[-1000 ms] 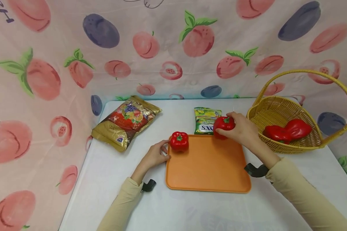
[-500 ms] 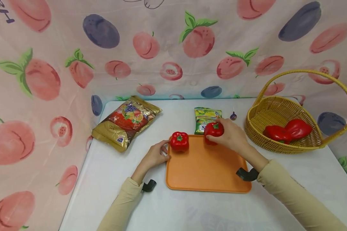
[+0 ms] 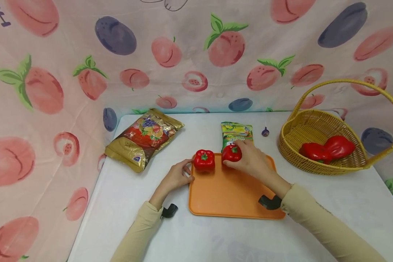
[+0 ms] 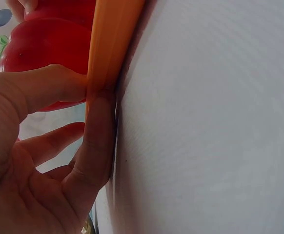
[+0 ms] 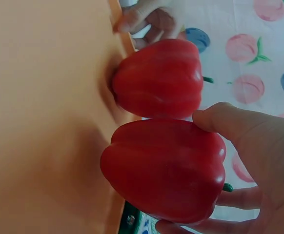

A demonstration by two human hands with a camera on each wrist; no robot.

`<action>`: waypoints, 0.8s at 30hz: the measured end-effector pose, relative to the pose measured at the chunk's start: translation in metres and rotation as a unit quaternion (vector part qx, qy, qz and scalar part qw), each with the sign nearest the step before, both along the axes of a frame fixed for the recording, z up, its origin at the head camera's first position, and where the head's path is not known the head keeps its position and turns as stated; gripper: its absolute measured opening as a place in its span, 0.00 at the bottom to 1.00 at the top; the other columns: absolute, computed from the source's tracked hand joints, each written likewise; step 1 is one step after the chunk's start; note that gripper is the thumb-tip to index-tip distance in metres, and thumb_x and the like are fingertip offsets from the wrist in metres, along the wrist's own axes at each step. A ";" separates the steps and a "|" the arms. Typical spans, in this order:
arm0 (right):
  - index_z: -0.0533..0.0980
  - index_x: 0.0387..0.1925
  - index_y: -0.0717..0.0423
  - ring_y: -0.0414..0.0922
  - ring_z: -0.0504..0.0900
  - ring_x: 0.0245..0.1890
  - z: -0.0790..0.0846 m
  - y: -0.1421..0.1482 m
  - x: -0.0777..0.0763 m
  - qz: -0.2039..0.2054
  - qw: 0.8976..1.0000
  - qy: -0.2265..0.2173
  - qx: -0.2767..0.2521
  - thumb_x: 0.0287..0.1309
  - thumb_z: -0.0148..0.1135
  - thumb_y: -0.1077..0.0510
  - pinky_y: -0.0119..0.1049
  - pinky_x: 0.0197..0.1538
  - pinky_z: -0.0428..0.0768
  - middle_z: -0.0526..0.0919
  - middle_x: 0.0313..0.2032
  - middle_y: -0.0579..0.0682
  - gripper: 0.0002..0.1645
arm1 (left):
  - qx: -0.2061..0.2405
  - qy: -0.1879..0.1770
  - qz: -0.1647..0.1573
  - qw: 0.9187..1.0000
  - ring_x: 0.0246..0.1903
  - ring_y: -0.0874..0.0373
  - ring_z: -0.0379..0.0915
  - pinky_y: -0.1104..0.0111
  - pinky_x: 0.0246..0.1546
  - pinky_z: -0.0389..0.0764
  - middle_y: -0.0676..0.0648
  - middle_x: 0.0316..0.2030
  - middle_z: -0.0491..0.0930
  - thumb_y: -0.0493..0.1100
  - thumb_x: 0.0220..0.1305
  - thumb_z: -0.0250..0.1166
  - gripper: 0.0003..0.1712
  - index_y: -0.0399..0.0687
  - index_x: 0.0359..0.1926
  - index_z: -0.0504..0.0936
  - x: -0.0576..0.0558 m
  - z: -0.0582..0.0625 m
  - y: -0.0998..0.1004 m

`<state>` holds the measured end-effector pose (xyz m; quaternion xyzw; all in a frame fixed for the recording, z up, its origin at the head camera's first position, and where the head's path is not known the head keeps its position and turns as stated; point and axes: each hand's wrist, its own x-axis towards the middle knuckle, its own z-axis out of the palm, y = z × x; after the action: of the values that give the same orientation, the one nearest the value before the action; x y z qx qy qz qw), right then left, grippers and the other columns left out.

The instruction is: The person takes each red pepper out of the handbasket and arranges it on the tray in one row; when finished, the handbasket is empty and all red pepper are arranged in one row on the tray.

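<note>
My right hand (image 3: 250, 158) grips a red bell pepper (image 3: 231, 153) by its sides, close over the back part of the orange tray (image 3: 235, 196). In the right wrist view this held pepper (image 5: 166, 170) hangs right beside another red bell pepper (image 5: 159, 80), its green stem pointing away from the tray. That second pepper (image 3: 204, 160) stands upright in the tray's back left corner. At the tray's left edge, my left hand (image 3: 175, 176) holds the rim; the left wrist view has its fingertips (image 4: 100, 112) against the orange wall (image 4: 110, 44).
A yellow wicker basket (image 3: 288, 154) with red peppers (image 3: 338, 146) stands at the right. Behind the tray lies a green packet (image 3: 237, 130), with a small lollipop (image 3: 265, 131) to its right. A gold and red bag (image 3: 144, 140) lies at the back left.
My right hand has carried its pepper leftward across the tray, closer to the standing pepper. The lollipop has come into view. The left hand stays at the rim.
</note>
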<state>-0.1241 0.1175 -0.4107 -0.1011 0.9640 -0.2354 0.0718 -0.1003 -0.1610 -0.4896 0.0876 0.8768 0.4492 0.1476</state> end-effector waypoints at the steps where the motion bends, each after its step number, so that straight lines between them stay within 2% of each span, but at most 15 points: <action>1: 0.70 0.63 0.58 0.60 0.78 0.47 -0.001 -0.002 0.001 0.001 1.000 0.001 0.004 0.48 0.72 0.37 0.58 0.46 0.79 0.73 0.55 0.63 0.47 | 0.000 0.000 0.000 1.000 0.21 0.61 0.74 0.69 0.25 0.75 0.48 0.30 0.77 0.32 0.52 0.70 0.37 0.41 0.65 0.72 0.000 0.000 0.000; 10: 0.70 0.64 0.57 0.59 0.80 0.44 -0.011 -0.012 0.003 0.012 1.000 0.024 0.016 0.47 0.72 0.36 0.54 0.43 0.81 0.74 0.52 0.61 0.48 | 0.002 0.001 -0.003 1.000 0.21 0.61 0.75 0.69 0.26 0.75 0.47 0.30 0.77 0.32 0.52 0.70 0.37 0.41 0.65 0.72 0.000 0.000 -0.001; 24: 0.71 0.61 0.58 0.58 0.80 0.43 -0.012 -0.016 0.005 0.028 0.999 0.035 0.019 0.42 0.77 0.38 0.53 0.42 0.82 0.74 0.52 0.60 0.48 | 0.001 0.002 -0.003 1.000 0.22 0.61 0.75 0.69 0.26 0.76 0.47 0.30 0.77 0.32 0.52 0.70 0.37 0.41 0.65 0.72 -0.001 -0.002 -0.001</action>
<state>-0.1191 0.1016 -0.4223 -0.1347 0.9670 -0.2114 0.0460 -0.1008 -0.1617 -0.4919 0.0918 0.8762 0.4497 0.1469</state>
